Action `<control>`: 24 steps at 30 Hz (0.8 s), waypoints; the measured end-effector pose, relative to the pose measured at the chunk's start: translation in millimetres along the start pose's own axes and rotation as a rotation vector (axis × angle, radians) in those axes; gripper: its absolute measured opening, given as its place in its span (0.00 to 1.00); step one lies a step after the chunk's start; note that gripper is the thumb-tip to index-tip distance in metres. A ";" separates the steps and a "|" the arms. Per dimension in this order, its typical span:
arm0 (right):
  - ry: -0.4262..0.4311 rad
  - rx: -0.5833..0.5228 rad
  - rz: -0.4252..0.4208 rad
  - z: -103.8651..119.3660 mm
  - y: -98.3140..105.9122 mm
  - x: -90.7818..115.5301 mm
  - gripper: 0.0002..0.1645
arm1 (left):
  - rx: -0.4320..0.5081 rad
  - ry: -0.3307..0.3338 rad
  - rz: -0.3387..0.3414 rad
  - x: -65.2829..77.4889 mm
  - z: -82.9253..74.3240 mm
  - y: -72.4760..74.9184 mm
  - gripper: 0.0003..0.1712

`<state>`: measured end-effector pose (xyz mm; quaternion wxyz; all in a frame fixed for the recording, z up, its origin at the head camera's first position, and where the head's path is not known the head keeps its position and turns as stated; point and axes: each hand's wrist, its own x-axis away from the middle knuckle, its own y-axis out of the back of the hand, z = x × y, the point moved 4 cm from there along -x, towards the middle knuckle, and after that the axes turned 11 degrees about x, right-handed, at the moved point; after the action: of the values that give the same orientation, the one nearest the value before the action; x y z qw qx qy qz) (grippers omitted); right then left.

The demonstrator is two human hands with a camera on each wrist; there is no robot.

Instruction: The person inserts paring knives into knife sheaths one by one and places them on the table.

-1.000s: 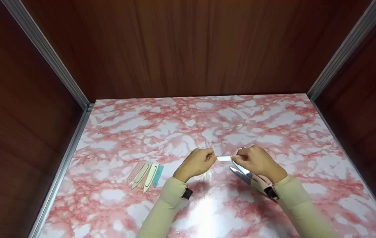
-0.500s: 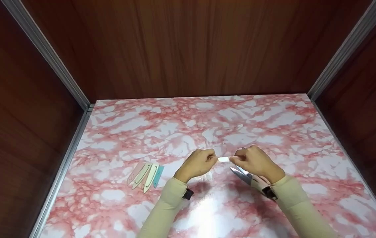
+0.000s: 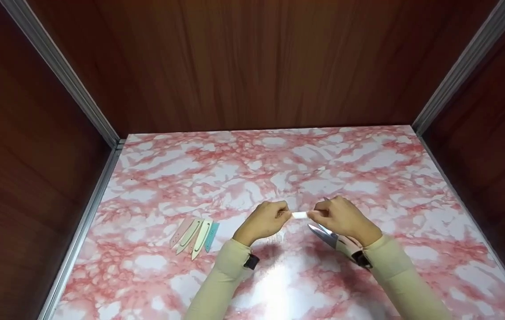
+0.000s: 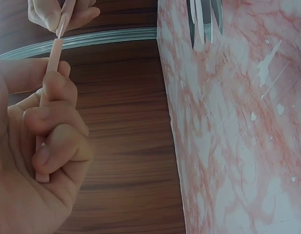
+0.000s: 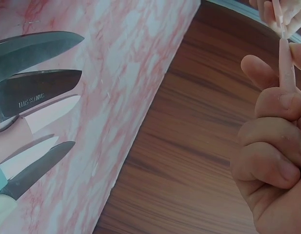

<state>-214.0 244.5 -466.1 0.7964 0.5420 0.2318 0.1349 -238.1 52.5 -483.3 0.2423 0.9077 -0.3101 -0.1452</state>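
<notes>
My left hand (image 3: 263, 221) grips a narrow pink knife sheath (image 4: 53, 57), seen nearly edge-on in the left wrist view, its lower end showing below the curled fingers. A small knife with a pink handle (image 5: 287, 70) is held in my right hand (image 3: 343, 218), the fingers wrapped round it. Between the two hands a short stretch of white blade (image 3: 299, 215) shows in the head view, level above the table. The blade's tip is hidden on the left hand's side. In the wrist views the pink sheath and handle lie in line, facing each other.
Several knives (image 5: 40, 92) lie beneath my right forearm, partly covered by it in the head view. Left of my left hand lie several flat sheaths (image 3: 201, 238) in pink, cream and teal. The marbled table (image 3: 234, 169) is bounded by dark wooden panels (image 3: 252, 66).
My right hand has shifted slightly left toward my left hand. The white stretch between them looks a little shorter than one second ago. The knives and sheaths on the table have stayed put.
</notes>
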 end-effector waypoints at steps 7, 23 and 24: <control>-0.012 0.006 0.009 0.9 1.6 0.4 0.15 | -0.027 -0.004 -0.016 -1.1 -3.2 0.3 0.12; 0.008 0.007 0.000 3.3 0.6 -2.6 0.17 | -0.034 -0.009 -0.028 -2.7 -4.5 -1.6 0.12; 0.007 0.006 0.000 3.2 0.5 -2.9 0.18 | -0.035 -0.005 -0.028 -2.7 -4.7 -1.5 0.12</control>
<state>-214.8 240.8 -464.0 0.7940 0.5439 0.2350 0.1358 -237.5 56.9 -479.8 0.2553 0.9073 -0.2954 -0.1563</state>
